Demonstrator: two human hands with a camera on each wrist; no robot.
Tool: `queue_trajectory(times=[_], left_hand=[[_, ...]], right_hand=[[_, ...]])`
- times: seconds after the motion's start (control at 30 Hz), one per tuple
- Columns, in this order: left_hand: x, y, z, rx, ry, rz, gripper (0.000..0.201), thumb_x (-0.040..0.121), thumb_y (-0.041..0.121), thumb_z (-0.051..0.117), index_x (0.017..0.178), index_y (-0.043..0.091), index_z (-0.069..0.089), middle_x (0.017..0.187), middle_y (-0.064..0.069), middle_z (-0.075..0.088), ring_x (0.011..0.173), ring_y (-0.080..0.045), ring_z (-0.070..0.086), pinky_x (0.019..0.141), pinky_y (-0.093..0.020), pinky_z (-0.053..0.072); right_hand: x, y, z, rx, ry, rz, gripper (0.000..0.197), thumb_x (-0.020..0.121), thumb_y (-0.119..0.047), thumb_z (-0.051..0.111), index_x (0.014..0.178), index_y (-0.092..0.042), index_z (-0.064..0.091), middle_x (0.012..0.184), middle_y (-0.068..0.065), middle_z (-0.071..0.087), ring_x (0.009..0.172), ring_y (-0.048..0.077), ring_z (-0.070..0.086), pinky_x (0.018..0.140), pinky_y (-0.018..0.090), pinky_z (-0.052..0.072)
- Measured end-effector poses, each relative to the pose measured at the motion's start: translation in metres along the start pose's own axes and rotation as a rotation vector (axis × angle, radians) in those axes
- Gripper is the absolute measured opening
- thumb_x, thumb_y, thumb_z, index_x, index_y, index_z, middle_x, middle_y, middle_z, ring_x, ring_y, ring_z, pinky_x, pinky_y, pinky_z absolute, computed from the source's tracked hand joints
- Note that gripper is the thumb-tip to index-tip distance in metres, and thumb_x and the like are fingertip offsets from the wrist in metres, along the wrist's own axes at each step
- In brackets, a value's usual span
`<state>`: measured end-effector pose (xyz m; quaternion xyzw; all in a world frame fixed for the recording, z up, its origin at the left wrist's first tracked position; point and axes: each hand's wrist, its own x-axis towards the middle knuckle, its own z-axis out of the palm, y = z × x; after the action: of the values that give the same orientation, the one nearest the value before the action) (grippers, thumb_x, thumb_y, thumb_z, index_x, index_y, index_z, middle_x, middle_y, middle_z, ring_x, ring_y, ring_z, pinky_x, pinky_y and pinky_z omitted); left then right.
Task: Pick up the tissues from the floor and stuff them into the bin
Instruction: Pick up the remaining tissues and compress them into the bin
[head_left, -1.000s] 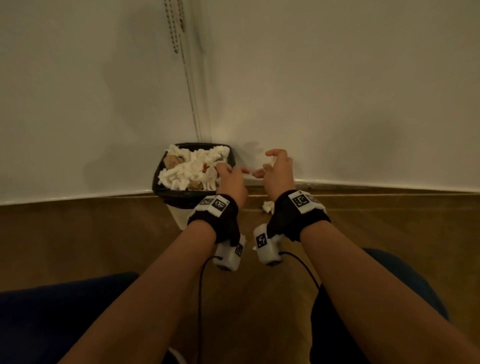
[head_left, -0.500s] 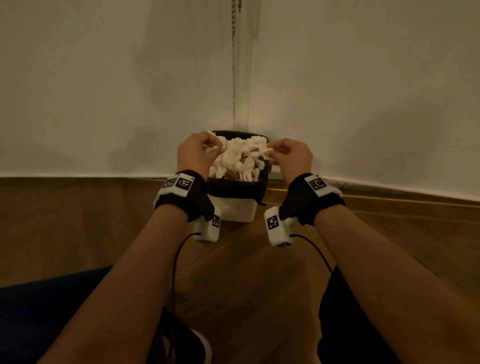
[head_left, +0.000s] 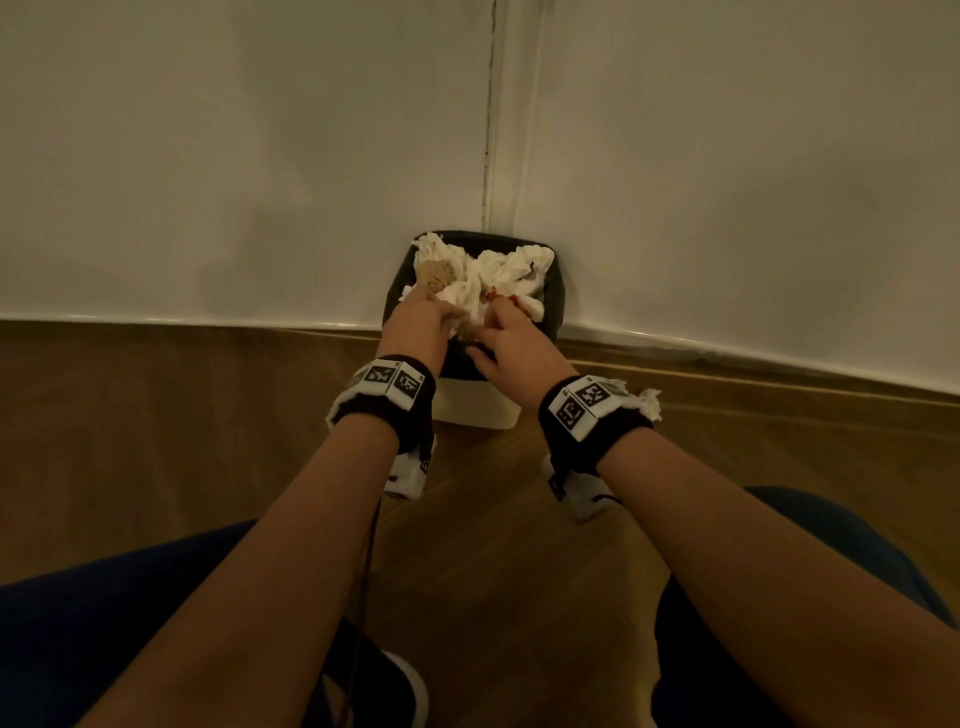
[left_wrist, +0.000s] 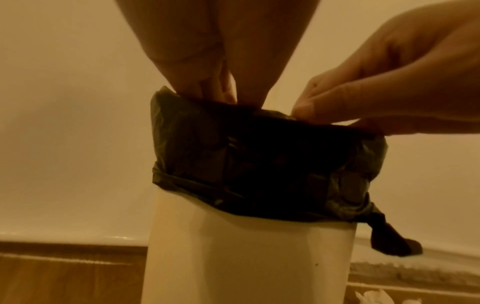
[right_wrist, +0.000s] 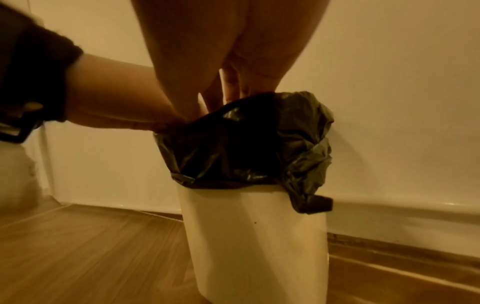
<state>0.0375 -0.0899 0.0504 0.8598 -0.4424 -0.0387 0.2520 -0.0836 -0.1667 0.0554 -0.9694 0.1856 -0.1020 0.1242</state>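
Both hands, left (head_left: 415, 325) and right (head_left: 511, 345), now push into the bin's (head_left: 556, 306) tissues (head_left: 483, 280); grip apparently hidden.

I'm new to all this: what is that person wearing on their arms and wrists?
The forearms are bare, with no sleeves. The left hand and right hand have no gloves. Each wrist carries a black band topped by white blocks printed with black square codes, with a small white box below. A thin dark cable hangs from each box.

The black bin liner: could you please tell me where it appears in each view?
Head: black bin liner upper centre, ringing the tissues.
Left wrist: centre, folded over the white bin.
Right wrist: centre-right.
Shared landmark: the white bin.
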Motion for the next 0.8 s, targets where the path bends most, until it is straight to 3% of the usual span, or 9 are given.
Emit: queue_trajectory(times=[0.1,0.2,0.27,0.33,0.43,0.57,0.7,0.8], left_hand=[[0.0,0.003,0.003,0.106,-0.028,0.004,0.028,0.096,0.015,0.042,0.115,0.011,0.063,0.115,-0.013,0.055,0.105,-0.029,0.054,0.089,-0.036,0.042],[-0.006,0.005,0.008,0.292,-0.034,0.032,0.025,0.096,0.016,0.037,0.102,0.008,0.061,0.103,-0.012,0.062,0.093,-0.029,0.059,0.078,-0.036,0.042],[-0.011,0.004,0.011,0.391,0.005,0.048,0.028,0.095,0.022,0.035,0.096,0.011,0.061,0.094,-0.009,0.065,0.093,-0.028,0.057,0.084,-0.037,0.037],[-0.014,0.002,0.013,0.394,0.012,0.029,0.034,0.097,0.028,0.03,0.099,0.012,0.059,0.095,-0.008,0.066,0.099,-0.029,0.054,0.093,-0.041,0.032],[-0.012,0.003,0.011,0.34,-0.015,0.005,0.033,0.097,0.03,0.028,0.102,0.013,0.056,0.093,-0.008,0.066,0.096,-0.028,0.057,0.096,-0.041,0.028],[-0.014,0.006,0.0,0.204,0.004,-0.036,0.025,0.094,0.028,0.034,0.105,0.02,0.056,0.088,-0.002,0.066,0.087,-0.023,0.061,0.097,-0.037,0.027],[-0.023,0.018,-0.006,0.08,0.16,-0.017,0.021,0.091,0.026,0.043,0.105,0.024,0.058,0.103,0.002,0.061,0.097,-0.019,0.056,0.095,-0.036,0.03],[-0.03,0.041,-0.009,-0.017,0.285,0.099,0.018,0.089,0.025,0.045,0.101,0.023,0.059,0.101,0.001,0.058,0.094,-0.018,0.053,0.088,-0.035,0.036]], right_hand=[[0.0,-0.001,0.004,-0.092,-0.051,-0.013,0.043,0.092,-0.036,0.052,0.122,-0.007,0.058,0.122,0.01,0.043,0.11,0.025,0.046,0.091,0.031,0.042],[0.003,0.0,0.006,-0.191,-0.051,-0.03,0.036,0.092,-0.031,0.051,0.12,-0.01,0.059,0.122,0.009,0.049,0.112,0.025,0.049,0.092,0.034,0.042],[0.005,0.001,0.008,-0.201,-0.064,-0.017,0.03,0.094,-0.027,0.047,0.116,-0.011,0.06,0.123,0.008,0.053,0.114,0.025,0.05,0.093,0.035,0.041],[0.005,0.001,0.009,-0.196,-0.09,0.002,0.029,0.095,-0.026,0.044,0.115,-0.012,0.059,0.123,0.008,0.056,0.112,0.025,0.052,0.094,0.035,0.039],[0.007,0.002,0.007,-0.216,-0.133,0.011,0.03,0.096,-0.029,0.041,0.116,-0.014,0.058,0.12,0.009,0.06,0.111,0.025,0.054,0.096,0.034,0.038],[0.008,0.004,-0.008,-0.125,-0.19,0.019,0.033,0.097,-0.034,0.04,0.108,-0.011,0.061,0.107,0.011,0.064,0.098,0.027,0.058,0.082,0.035,0.043],[0.002,0.01,-0.028,-0.032,-0.058,0.013,0.034,0.098,-0.03,0.04,0.091,-0.009,0.065,0.087,0.01,0.062,0.082,0.025,0.058,0.072,0.035,0.045],[-0.005,0.028,-0.043,0.125,0.165,0.151,0.034,0.096,-0.028,0.044,0.085,-0.006,0.067,0.078,0.009,0.064,0.073,0.024,0.058,0.067,0.034,0.045]])
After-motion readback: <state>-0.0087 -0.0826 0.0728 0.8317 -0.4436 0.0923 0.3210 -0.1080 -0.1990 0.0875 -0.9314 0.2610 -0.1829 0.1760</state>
